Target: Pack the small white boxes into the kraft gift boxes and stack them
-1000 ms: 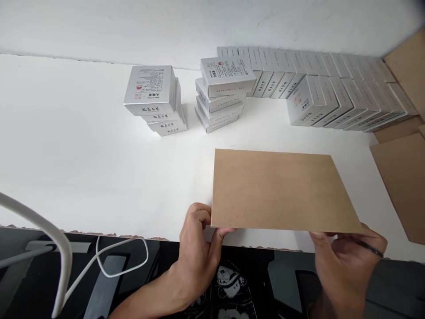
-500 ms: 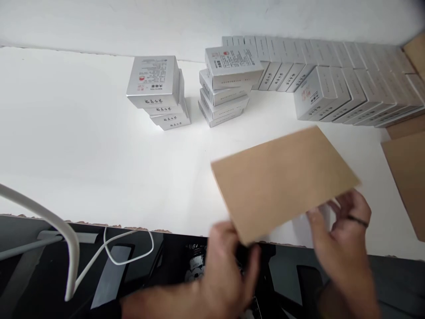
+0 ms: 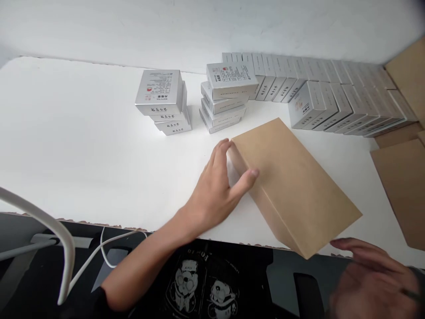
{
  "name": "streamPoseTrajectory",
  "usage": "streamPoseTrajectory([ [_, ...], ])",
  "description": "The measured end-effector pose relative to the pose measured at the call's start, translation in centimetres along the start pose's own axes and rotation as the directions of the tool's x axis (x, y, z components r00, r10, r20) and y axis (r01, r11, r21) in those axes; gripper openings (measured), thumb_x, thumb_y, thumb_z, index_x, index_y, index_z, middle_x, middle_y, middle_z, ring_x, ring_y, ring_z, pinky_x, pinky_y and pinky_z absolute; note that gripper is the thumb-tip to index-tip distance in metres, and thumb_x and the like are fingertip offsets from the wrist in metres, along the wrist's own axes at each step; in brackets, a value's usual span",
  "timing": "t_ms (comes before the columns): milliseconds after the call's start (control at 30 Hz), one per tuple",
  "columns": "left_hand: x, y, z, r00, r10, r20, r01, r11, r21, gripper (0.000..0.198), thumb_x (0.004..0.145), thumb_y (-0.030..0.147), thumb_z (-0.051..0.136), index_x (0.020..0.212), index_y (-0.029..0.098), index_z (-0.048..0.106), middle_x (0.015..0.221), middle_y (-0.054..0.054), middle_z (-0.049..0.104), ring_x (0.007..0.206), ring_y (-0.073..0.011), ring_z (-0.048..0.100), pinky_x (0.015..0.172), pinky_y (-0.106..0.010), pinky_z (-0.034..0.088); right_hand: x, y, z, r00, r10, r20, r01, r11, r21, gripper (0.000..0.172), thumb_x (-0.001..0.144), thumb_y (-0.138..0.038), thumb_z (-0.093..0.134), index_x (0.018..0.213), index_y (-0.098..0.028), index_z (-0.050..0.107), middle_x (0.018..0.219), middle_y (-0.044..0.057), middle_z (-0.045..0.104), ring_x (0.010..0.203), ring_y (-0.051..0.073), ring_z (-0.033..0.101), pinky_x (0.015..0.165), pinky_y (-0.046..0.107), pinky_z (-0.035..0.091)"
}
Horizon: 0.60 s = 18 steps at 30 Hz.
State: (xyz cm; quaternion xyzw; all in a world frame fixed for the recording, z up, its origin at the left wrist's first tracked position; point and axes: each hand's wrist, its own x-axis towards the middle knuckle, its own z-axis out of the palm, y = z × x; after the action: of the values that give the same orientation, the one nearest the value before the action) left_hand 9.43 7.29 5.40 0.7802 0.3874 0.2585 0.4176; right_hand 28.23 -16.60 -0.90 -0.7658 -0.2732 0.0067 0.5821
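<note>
A brown cardboard box [image 3: 299,186] stands tilted at an angle near the table's front edge, its plain top face and one long side showing. My left hand [image 3: 217,186] grips its left end, the thumb lying on the upper edge and the fingers at the far corner. Beside the box's near right corner is my right hand [image 3: 375,279], blurred, with its fingers stretched out toward that corner and nothing seen in them. Behind the box stand two stacks of silver-white printed cartons, a left stack [image 3: 159,88] and a right stack [image 3: 229,82].
Rows of the same small cartons [image 3: 315,104] stand along the wall at the back right. Brown cardboard [image 3: 400,186] lies at the right end of the white table [image 3: 83,146]. A bent white tube [image 3: 64,239] and a thin cable reach in at the lower left.
The box has turned so that its long side now points toward the near right. My left hand has moved up to its left end; my right hand has drawn down and to the right.
</note>
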Motion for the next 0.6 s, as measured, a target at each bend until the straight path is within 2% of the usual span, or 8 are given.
streamPoseTrajectory([
  [67, 1.5, 0.1, -0.2, 0.999, 0.0, 0.035, 0.001, 1.0, -0.016, 0.056, 0.104, 0.053, 0.068, 0.146, 0.022, 0.048, 0.159, -0.017, 0.054, 0.148, -0.0377, 0.056, 0.117, -0.058, 0.056, -1.0, -0.2, 0.8, 0.999, -0.013, 0.048, 0.014, 1.0, -0.004, 0.046, 0.086, -0.069, 0.073, 0.1, -0.026, 0.063, 0.101, 0.008, 0.063, 0.094, 0.03, 0.063, 0.089, 0.054, 0.051],
  [133, 1.1, 0.0, -0.2, 1.0, 0.004, 0.019, -0.005, 1.0, 0.019, 0.054, 0.1, 0.052, 0.076, 0.137, 0.022, 0.052, 0.144, -0.014, 0.063, 0.133, -0.0352, 0.066, 0.107, -0.053, 0.061, -1.5, 0.2, 1.2, 0.991, -0.051, 0.121, 0.059, 0.996, -0.062, 0.064, 0.078, -0.071, 0.084, 0.116, -0.026, 0.059, 0.12, 0.009, 0.059, 0.108, 0.029, 0.063, 0.093, 0.053, 0.055],
  [200, -1.0, -0.4, 0.1, 0.998, 0.035, -0.046, -0.032, 0.998, 0.059, 0.055, 0.097, 0.05, 0.081, 0.133, 0.021, 0.051, 0.131, -0.012, 0.065, 0.117, -0.0303, 0.07, 0.098, -0.048, 0.064, -1.6, 0.9, 1.2, 0.988, -0.068, 0.141, 0.085, 0.989, -0.124, 0.078, 0.071, -0.063, 0.094, 0.127, -0.025, 0.054, 0.135, 0.012, 0.052, 0.121, 0.03, 0.061, 0.097, 0.052, 0.058],
  [267, -4.1, -0.7, 1.1, 0.99, 0.072, -0.117, -0.062, 0.994, 0.089, 0.05, 0.098, 0.041, 0.081, 0.131, 0.022, 0.049, 0.123, -0.01, 0.064, 0.108, -0.0255, 0.069, 0.09, -0.04, 0.064, -1.4, 1.4, 1.1, 0.995, -0.016, 0.098, 0.033, 0.986, -0.165, 0.083, 0.068, -0.053, 0.098, 0.131, -0.023, 0.052, 0.144, 0.016, 0.049, 0.129, 0.032, 0.06, 0.102, 0.055, 0.059],
  [333, -7.0, -1.0, 2.5, 0.98, 0.081, -0.183, -0.062, 0.992, 0.108, 0.034, 0.103, 0.025, 0.072, 0.128, 0.023, 0.049, 0.116, -0.008, 0.063, 0.102, -0.0219, 0.066, 0.086, -0.036, 0.061, -1.0, 1.5, 1.1, 0.998, 0.058, 0.024, -0.054, 0.988, -0.148, 0.08, 0.071, -0.053, 0.095, 0.13, -0.023, 0.051, 0.141, 0.015, 0.053, 0.124, 0.031, 0.062, 0.105, 0.058, 0.058],
  [400, -8.9, -1.3, 3.8, 0.959, 0.092, -0.269, -0.071, 0.994, 0.085, 0.024, 0.104, 0.015, 0.065, 0.121, 0.022, 0.05, 0.108, -0.007, 0.061, 0.097, -0.0194, 0.064, 0.082, -0.032, 0.058, -0.7, 1.2, 1.3, 0.994, 0.104, -0.026, -0.107, 0.988, -0.114, 0.073, 0.073, -0.056, 0.093, 0.125, -0.024, 0.052, 0.127, 0.011, 0.06, 0.112, 0.028, 0.066, 0.101, 0.057, 0.06],
  [500, -9.4, -1.8, 4.8, 0.905, 0.12, -0.407, -0.093, 0.992, 0.085, 0.023, 0.105, 0.025, 0.07, 0.11, 0.022, 0.047, 0.1, -0.004, 0.055, 0.089, -0.0179, 0.058, 0.073, -0.029, 0.054, -0.6, 0.7, 1.4, 0.994, 0.104, -0.023, -0.107, 0.984, -0.146, 0.062, 0.074, -0.058, 0.092, 0.111, -0.022, 0.057, 0.109, 0.007, 0.063, 0.094, 0.025, 0.066, 0.085, 0.049, 0.062],
  [600, -8.7, -2.1, 4.8, 0.887, 0.168, -0.431, -0.118, 0.983, 0.14, 0.029, 0.106, 0.035, 0.071, 0.106, 0.022, 0.046, 0.093, -0.002, 0.052, 0.082, -0.0166, 0.054, 0.067, -0.027, 0.049, -1.0, 0.6, 1.5, 0.992, 0.12, -0.034, -0.123, 0.982, -0.144, 0.061, 0.069, -0.058, 0.096, 0.103, -0.022, 0.059, 0.104, 0.008, 0.064, 0.089, 0.025, 0.065, 0.076, 0.044, 0.059],
])
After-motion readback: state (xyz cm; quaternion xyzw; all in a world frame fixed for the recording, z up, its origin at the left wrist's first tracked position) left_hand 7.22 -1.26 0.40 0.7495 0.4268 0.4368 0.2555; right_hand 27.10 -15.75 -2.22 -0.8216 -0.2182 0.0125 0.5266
